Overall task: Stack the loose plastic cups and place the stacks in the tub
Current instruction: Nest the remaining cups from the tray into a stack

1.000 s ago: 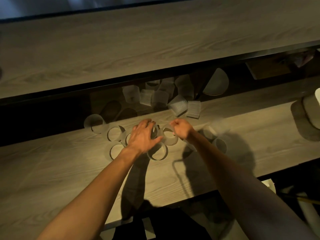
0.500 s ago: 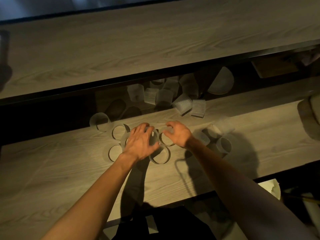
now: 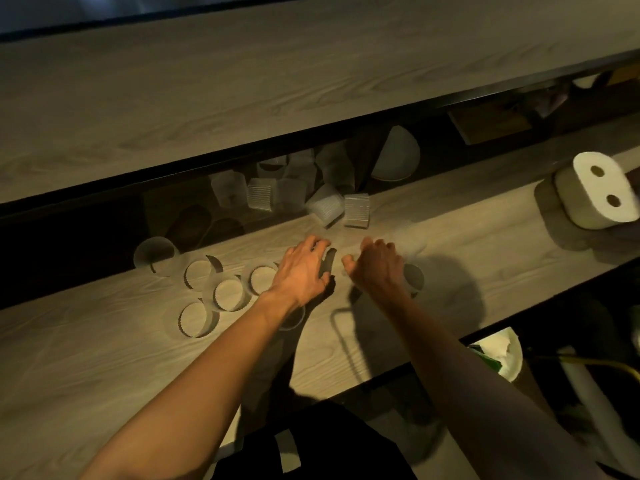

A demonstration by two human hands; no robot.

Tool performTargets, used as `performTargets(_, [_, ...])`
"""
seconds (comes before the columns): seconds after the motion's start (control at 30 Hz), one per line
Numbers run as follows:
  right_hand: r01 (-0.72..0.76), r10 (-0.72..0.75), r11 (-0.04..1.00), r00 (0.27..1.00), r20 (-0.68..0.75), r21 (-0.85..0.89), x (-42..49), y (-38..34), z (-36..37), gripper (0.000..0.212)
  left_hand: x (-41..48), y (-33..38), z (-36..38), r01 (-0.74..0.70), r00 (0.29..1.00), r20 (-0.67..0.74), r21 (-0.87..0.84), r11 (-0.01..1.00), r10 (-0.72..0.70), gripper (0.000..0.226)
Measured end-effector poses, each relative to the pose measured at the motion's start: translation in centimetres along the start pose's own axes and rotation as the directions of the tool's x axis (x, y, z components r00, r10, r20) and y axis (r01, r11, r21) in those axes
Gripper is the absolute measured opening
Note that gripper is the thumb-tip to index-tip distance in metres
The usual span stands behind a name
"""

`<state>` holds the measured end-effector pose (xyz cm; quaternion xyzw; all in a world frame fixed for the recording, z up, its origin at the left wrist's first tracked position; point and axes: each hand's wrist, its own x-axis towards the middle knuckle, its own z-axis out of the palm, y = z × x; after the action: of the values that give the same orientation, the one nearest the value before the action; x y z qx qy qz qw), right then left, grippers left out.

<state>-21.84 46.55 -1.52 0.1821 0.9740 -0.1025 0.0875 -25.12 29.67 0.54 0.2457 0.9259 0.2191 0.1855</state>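
Plastic cups (image 3: 228, 292) sit loose on the table (image 3: 104, 358), likely light and crushable; we'd pinch rims gently. Whether fingers of our left hand (image 3: 301, 271) or right hand (image 3: 379, 268) hold one, we cannot tell.

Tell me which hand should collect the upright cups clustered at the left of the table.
Left. The left hand sits right beside the upright cups; the right hand is farther right and would have to cross over it to reach them.
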Motion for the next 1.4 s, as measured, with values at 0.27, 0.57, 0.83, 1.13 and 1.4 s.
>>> performTargets(0.27, [0.335,-0.274,0.894,0.935,-0.227,0.298,-0.9,-1.2,1.5,0.007,1.9,-1.1,-0.7,0.105,0.985,-0.132,-0.062,0.993,-0.112,0.039])
performTargets(0.57, [0.462,-0.392,0.833,0.881,-0.264,0.305,-1.3,-1.3,2.3,0.019,9.5,0.1,-1.4,0.467,0.832,0.008,-0.55,0.692,-0.555,0.042])
performTargets(0.83, [-0.141,0.259,0.704,0.963,-0.067,0.696,6.6,0.6,-0.6,0.038,11.4,-0.1,-0.9,0.467,0.711,0.2,-0.851,0.241,-0.674,0.023])
performTargets(1.13, [-0.167,0.1,0.733,0.985,0.138,0.66,6.7,-3.5,-0.4,0.018,8.3,-3.8,-3.1,0.393,0.707,0.337,-0.918,-0.051,-0.621,0.012])
performTargets(1.4, [0.369,-0.377,0.917,0.926,0.028,0.147,4.7,-7.8,-0.2,0.025,2.5,-7.7,-4.4,0.346,0.658,0.266,-0.938,-0.031,-0.704,0.026])
